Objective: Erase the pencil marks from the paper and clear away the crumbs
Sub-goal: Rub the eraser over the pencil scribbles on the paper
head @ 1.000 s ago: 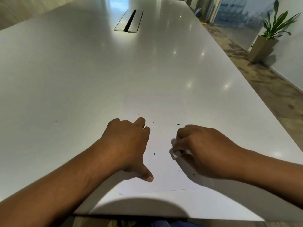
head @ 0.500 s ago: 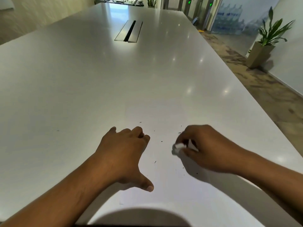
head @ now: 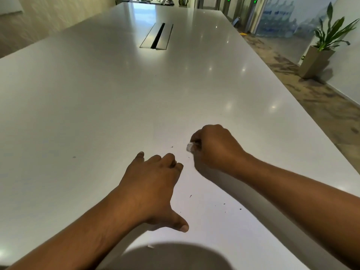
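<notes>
Head view: right hand [head: 212, 147] pinches a blurred eraser [head: 191, 147].
Left hand [head: 153, 184]: spread, pressing paper [head: 198, 227].
Paper edges: I can't trace them.

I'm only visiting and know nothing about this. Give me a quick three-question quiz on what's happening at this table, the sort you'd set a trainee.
1. True or false: the left hand holds the eraser.
2. Where do most of the dark crumbs lie? A: between the forearms. B: on the back of the left hand. C: on top of the eraser.
3. Fill in: a potted ____ stands at far right.

Key: 1 false, the right hand pinches it. 2 A. 3 plant.
</notes>
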`<state>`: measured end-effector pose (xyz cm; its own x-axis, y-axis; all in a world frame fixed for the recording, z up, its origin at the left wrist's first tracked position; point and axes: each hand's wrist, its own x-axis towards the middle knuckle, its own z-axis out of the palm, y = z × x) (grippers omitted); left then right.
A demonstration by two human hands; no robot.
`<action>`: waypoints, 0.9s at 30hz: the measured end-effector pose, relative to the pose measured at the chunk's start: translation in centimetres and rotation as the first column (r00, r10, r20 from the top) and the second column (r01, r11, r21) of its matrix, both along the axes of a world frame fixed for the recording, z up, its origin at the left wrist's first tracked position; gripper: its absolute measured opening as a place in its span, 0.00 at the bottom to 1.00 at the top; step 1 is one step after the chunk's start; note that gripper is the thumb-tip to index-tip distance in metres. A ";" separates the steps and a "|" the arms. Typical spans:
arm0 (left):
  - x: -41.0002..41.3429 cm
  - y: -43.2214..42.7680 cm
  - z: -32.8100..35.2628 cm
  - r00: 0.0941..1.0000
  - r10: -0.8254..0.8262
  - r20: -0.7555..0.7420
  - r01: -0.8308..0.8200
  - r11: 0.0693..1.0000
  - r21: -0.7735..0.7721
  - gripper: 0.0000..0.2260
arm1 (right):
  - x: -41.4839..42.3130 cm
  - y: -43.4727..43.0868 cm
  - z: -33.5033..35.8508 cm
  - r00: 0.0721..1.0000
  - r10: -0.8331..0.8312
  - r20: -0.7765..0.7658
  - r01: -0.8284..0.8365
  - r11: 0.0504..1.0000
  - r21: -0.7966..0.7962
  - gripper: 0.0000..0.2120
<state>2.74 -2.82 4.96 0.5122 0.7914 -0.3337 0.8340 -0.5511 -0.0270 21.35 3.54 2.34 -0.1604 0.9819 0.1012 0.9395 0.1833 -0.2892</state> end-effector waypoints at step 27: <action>0.0 0.1 -0.3 1.000 -0.015 -0.021 0.015 1.000 -0.020 0.49 | 1.5 1.4 5.1 0.995 -0.055 -0.084 0.007 0.872 -0.490 0.06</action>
